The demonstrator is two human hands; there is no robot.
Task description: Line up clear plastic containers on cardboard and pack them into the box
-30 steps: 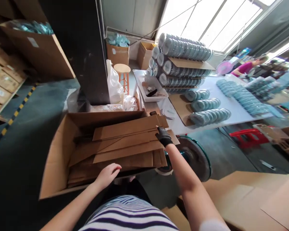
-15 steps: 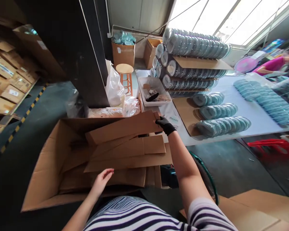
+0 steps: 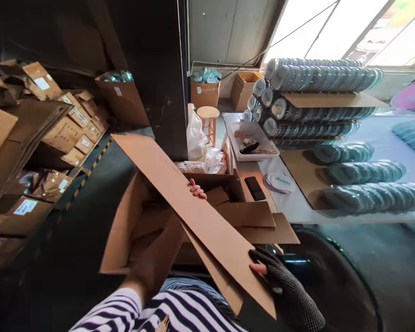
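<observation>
A long cardboard strip (image 3: 180, 189), folded so that a second layer shows beneath, slants across the view above a large open cardboard box (image 3: 119, 230). My bare left hand (image 3: 198, 190) reaches under the strip and curls its fingers over the far edge. Near the strip's lower right end, my right hand (image 3: 263, 263), in a dark dotted glove with a bare fingertip showing, grips the edge. More flat cardboard pieces (image 3: 247, 214) lie in the box, some sticking out over its right side.
On the table at right stand a white basket (image 3: 254, 157), a black phone (image 3: 255, 188), round printed discs (image 3: 280, 182) and rows of clear-wrapped round items (image 3: 366, 173). A dark pillar (image 3: 159, 83) rises behind the box. Stacked cartons (image 3: 64, 133) fill the left; a stool (image 3: 208, 113) stands behind.
The cardboard strip has come up out of the box and turned diagonally. My left hand, free before, now holds its middle; my right hand has moved down and nearer. The view has swung left.
</observation>
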